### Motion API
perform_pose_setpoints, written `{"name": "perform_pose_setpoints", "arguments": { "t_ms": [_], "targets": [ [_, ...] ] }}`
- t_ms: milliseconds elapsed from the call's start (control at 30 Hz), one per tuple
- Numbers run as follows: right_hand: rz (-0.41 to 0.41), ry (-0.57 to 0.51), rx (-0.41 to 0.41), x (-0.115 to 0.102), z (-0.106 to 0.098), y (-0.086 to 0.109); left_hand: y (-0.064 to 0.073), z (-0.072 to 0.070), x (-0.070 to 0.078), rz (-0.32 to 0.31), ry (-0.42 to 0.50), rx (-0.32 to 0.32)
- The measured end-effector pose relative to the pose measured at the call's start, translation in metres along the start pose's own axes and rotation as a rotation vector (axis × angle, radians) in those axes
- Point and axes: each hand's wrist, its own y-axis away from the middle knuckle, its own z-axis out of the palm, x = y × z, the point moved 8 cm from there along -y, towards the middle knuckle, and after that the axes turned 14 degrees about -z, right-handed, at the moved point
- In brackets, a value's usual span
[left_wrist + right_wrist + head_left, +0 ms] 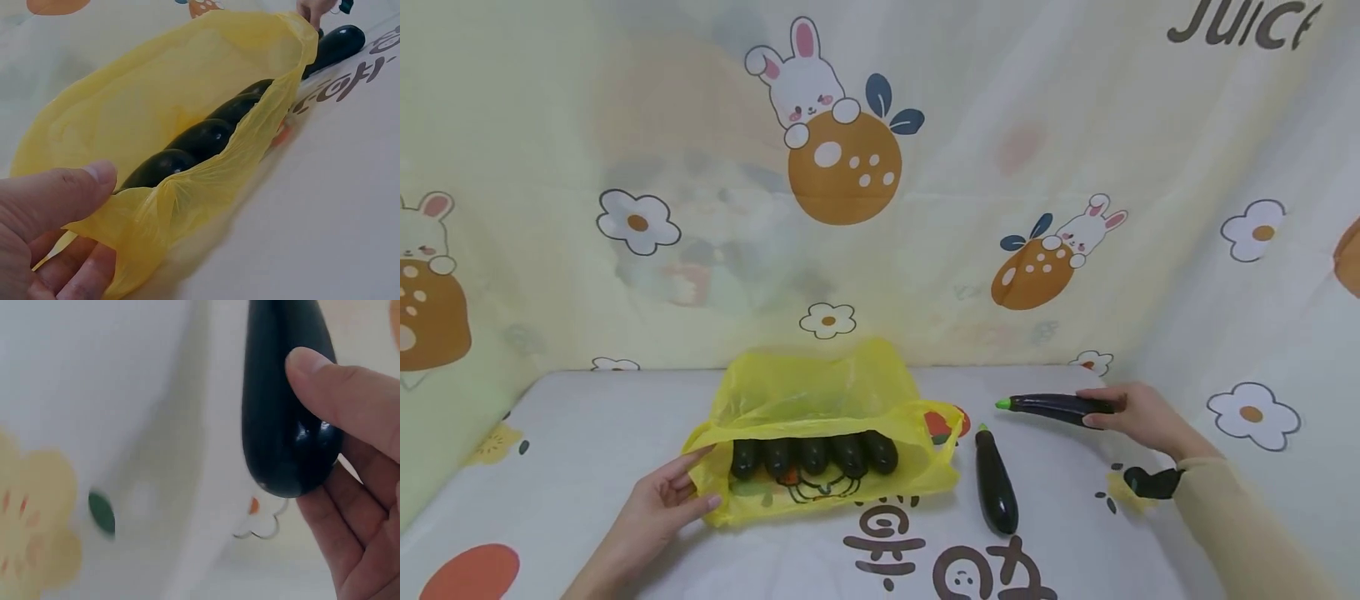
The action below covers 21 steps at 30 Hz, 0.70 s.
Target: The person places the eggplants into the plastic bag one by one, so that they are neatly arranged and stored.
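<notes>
On the table lies a yellow plastic bag [820, 392], its mouth facing the near side. Several dark, glossy eggplants [813, 458] rest side by side inside it, blunt ends outward. My left hand [651, 512] holds the left edge of the bag's mouth, and the left wrist view has the thumb [78, 190] over the film with fingers behind. Off to the right, my right hand [1142, 417] grips another eggplant [1052, 407] by its thick end, green tip pointing left. In the right wrist view, the thumb presses this eggplant [287, 425] from one side.
A loose eggplant [997, 487] lies just right of the bag, green tip away from me. The table [625, 408] has a white printed cloth. A patterned curtain [700, 125] hangs at the back and along both sides.
</notes>
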Motion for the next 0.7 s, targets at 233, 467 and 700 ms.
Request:
{"name": "perform_pose_setpoints", "arguments": {
  "t_ms": [233,467,700],
  "targets": [
    [0.076,0.016,-0.067,-0.028,-0.025,0.047,0.003,-0.003,0.001,0.023,-0.063,0.038],
    [0.034,0.107,-0.036,-0.073,-0.041,0.083,0.002,-0.012,-0.003,0.019,-0.063,0.044],
    [0.011,0.147,0.021,-0.145,-0.039,0.098,0.0,-0.003,0.01,0.049,-0.022,0.023]
  ]
}}
